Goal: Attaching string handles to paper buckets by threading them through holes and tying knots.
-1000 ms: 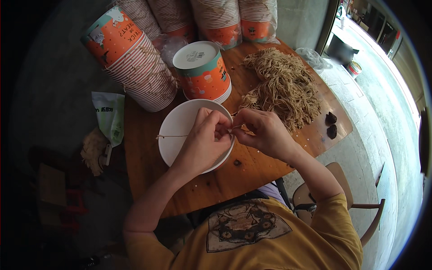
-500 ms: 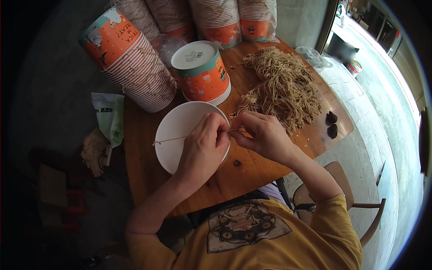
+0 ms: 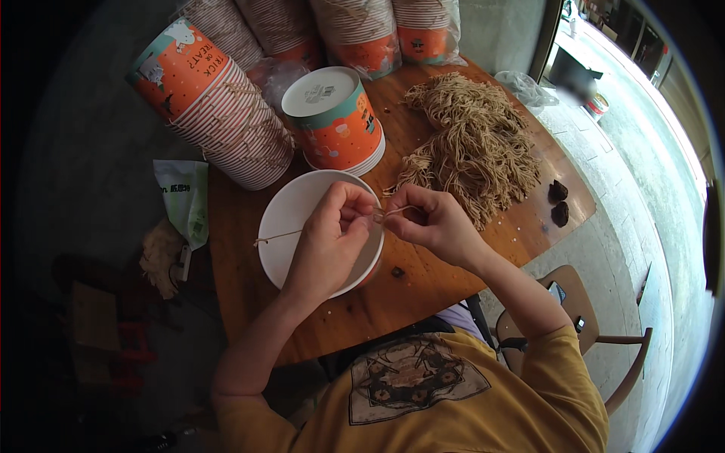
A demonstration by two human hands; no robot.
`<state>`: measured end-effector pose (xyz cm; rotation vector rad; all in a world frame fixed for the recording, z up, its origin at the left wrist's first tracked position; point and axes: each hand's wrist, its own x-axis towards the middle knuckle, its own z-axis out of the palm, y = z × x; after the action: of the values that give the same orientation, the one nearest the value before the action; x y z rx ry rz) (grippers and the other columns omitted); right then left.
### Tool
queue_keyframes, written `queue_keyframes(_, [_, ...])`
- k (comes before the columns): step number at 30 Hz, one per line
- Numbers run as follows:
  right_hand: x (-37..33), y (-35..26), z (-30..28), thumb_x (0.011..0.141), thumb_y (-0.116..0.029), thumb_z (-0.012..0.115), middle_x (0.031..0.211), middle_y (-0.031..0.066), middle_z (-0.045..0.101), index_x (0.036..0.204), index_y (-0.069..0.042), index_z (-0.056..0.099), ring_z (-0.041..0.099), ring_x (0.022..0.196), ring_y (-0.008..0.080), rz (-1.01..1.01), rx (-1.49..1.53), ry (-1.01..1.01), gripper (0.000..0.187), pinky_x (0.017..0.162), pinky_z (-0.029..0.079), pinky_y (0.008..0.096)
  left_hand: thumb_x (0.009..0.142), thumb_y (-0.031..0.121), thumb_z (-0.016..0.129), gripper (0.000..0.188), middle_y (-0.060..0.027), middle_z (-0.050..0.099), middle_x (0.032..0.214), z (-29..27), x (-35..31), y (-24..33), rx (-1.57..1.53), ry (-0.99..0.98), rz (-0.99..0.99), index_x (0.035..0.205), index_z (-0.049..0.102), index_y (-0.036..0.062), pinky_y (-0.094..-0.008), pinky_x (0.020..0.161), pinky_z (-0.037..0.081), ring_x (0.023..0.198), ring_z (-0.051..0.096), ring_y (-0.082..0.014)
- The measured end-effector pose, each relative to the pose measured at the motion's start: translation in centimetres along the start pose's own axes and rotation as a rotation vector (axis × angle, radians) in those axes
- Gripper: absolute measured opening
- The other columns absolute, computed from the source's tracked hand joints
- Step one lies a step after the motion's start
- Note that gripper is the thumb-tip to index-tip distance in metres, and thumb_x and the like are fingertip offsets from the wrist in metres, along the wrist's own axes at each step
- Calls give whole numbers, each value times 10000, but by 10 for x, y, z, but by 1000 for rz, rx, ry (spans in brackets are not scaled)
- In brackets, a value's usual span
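Note:
A white-lined paper bucket (image 3: 283,257) stands mouth up on the table before me. Thin tan cord (image 3: 279,237) runs across its opening from a hole in the left rim and passes under my left hand (image 3: 329,243). At the right rim, the thumb and fingers of that hand pinch the cord. My right hand (image 3: 434,226) meets it there, also pinching the cord, and a short bent piece shows above its thumb. The fingertips nearly touch; the exact shape of the cord between them is too small to make out.
Beyond the bucket stands an upside-down orange paper bucket (image 3: 336,136), beside a leaning stack of buckets (image 3: 234,128). A heap of tan cords (image 3: 476,143) lies to the right. Two dark lumps (image 3: 559,204) sit near the right edge of the wooden table (image 3: 423,291). A chair (image 3: 578,302) stands at right.
The left fingers have lifted and opened somewhat from their tighter curl, exposing the pinch. A bent piece of cord now shows above the right thumb. Both hands stay at the bucket's right rim.

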<state>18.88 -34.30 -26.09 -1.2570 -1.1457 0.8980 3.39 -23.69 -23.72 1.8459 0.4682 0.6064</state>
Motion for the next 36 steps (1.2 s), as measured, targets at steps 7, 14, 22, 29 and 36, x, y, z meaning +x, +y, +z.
queue_keyframes(7, [2,-5,-1,867,-96,654,750,-74,536,899,-29,584,446,695,-17,28,-9,-27,101,608,390,161,862,-7,551,150,-59,590,872,-4,-10,14,185,6,-78,1010,531,-2,-281,699,492,770,587,-131])
queue_keyframes(14, [3,-3,-2,859,-103,659,729,-78,523,895,-29,597,421,663,-10,7,-106,-14,103,574,367,170,870,6,580,99,-80,604,841,3,-5,10,173,-3,-77,954,529,-2,-295,664,489,730,600,-151])
queue_keyframes(22, [3,-3,-2,849,-145,663,682,3,587,923,-6,603,513,634,40,-53,-196,-1,168,585,450,235,860,-12,576,96,-82,596,842,6,-6,12,272,48,112,932,515,6,-312,664,491,754,608,-169])
queue_keyframes(29, [3,6,2,885,-127,640,730,-74,516,908,-27,571,428,669,-4,-9,-99,26,123,586,373,175,864,-39,553,224,-39,589,838,3,-4,10,96,37,35,1065,489,35,-276,731,479,787,588,-106])
queue_keyframes(36, [1,15,5,923,-169,614,828,-51,539,930,-35,561,467,775,9,27,-29,64,144,692,409,185,892,-14,547,334,-13,583,869,-1,-1,8,-50,-17,-62,1199,423,24,-234,804,434,836,543,-66])
